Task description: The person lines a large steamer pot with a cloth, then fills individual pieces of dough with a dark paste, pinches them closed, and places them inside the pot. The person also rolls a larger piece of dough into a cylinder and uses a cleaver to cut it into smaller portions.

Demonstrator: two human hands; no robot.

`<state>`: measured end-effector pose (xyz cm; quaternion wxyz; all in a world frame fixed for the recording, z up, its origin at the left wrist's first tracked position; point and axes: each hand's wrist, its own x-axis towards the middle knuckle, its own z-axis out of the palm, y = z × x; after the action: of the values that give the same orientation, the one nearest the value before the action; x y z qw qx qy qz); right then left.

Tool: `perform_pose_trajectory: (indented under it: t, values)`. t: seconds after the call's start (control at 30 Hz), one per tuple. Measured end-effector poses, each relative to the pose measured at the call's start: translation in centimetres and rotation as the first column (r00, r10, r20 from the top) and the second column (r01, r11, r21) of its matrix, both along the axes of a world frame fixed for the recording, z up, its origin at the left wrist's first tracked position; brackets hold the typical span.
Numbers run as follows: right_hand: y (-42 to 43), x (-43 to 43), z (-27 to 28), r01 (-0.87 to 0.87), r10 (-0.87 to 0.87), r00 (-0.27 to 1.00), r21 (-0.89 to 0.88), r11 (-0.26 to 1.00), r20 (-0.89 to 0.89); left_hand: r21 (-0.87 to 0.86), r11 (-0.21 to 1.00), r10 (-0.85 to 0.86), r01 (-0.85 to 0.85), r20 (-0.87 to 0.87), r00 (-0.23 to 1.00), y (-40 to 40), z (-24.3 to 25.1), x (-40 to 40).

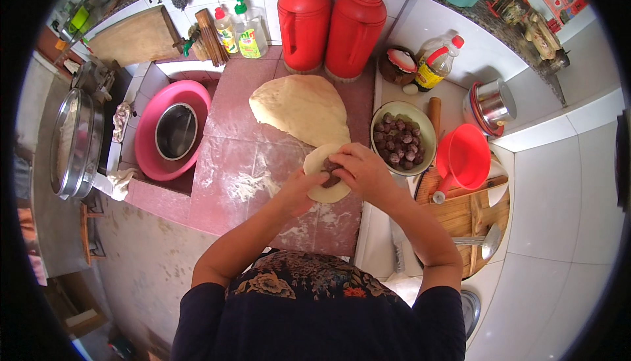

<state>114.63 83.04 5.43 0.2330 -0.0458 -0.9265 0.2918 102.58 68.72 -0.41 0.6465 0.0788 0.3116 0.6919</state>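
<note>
My left hand (pixel 297 189) holds a flattened round of dough (pixel 329 197) from its left side, over the floured counter. Dark reddish-brown filling (pixel 331 165) sits in the middle of the round, and the fingers of my right hand (pixel 362 170) press on it from above. A large slab of dough (pixel 301 107) lies on the counter just beyond my hands. To the right stands an enamel bowl (pixel 430 158) with several dark filling balls (pixel 398 140) in it. The palm side of my left hand is hidden.
A red-tiled counter (pixel 217 154) bears scattered flour. At the left, a pink basin (pixel 143 134) with a metal pot (pixel 176 132) sits in the sink. Two red thermos flasks (pixel 304 26) stand behind. On the right are a red plastic ladle (pixel 463 156), a wooden lid (pixel 488 257) and a metal ladle (pixel 491 241).
</note>
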Motion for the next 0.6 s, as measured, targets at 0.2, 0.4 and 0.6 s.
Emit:
perform_pose_trajectory:
  t: [0.2,0.4,0.6]
  values:
    - [-2.3,0.4,1.7,-0.057,0.053,0.995,0.049,0.997,0.079,-0.019,1.000,-0.013,0.017,0.196,0.980,-0.5,0.0,0.3]
    - [-0.1,4.6,2.2,0.232,-0.231,0.973,-0.132,0.964,0.020,0.024,0.999,-0.038,0.034,0.170,0.985,-0.9,-0.9,-0.1]
    - [-4.3,6.5,-3.6,0.318,-0.280,0.948,-0.438,0.841,0.152,-0.039,0.999,0.028,-0.023,0.152,0.988,-0.7,-0.3,0.0]
